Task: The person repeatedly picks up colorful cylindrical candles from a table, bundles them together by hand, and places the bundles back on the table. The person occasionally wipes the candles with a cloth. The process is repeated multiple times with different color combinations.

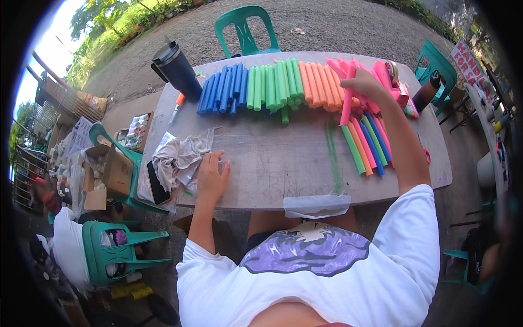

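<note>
My right hand [364, 84] reaches to the far right of the table, its fingers closed around a pink candle [347, 103] held roughly upright. More pink candles [378, 73] lie around and behind that hand. Just below it sits a mixed row of green, orange, blue and pink candles [366, 147]. Along the far side run piles of blue candles [222, 90], green candles [275, 82] and orange candles [320, 84]. On the left, my left hand [212, 177] rests on the tabletop with fingers apart, holding nothing, beside a crumpled whitish cloth [177, 158].
The grey table [256, 163] also carries a dark tumbler [178, 71], an orange-handled knife [177, 106], a phone [157, 184], a tape roll [392, 70], a brown bottle [426, 94] and red-handled scissors [427, 156]. A plastic sheet [316, 206] hangs at the near edge. Green chairs [246, 30] surround it.
</note>
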The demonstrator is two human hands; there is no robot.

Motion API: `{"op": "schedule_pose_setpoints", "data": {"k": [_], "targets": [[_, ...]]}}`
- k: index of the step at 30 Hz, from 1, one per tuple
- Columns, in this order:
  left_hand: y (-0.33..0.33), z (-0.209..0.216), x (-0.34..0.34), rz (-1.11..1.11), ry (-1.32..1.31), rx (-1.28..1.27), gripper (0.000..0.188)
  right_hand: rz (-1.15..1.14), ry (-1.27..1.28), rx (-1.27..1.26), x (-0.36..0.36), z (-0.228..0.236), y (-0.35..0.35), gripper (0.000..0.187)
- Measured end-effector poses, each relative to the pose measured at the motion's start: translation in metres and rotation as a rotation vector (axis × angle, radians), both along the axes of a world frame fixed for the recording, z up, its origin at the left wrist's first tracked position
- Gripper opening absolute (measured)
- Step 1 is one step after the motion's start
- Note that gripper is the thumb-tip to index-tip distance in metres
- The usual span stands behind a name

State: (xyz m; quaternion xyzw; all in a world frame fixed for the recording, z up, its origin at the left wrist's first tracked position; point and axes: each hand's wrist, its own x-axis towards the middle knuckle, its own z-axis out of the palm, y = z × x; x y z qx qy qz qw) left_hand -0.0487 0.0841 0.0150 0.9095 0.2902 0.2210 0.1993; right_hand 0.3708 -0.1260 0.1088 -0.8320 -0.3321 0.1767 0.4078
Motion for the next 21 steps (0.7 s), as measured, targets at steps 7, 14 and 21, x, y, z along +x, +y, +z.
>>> {"op": "schedule_pose_setpoints", "data": {"k": [7,14,21], "targets": [[-0.029,0.005,-0.010,0.050,0.277,0.444,0.044,-0.018,0.140,-0.149,-0.017,0.015,-0.014,0.031],[-0.044,-0.025,-0.015,-0.085,0.059,0.155,0.058,-0.035,0.127,-0.041,-0.023,0.010,-0.023,0.030],[-0.001,-0.003,-0.018,0.298,0.324,0.431,0.053,-0.061,0.110,0.025,-0.029,0.004,-0.055,0.031]]}}
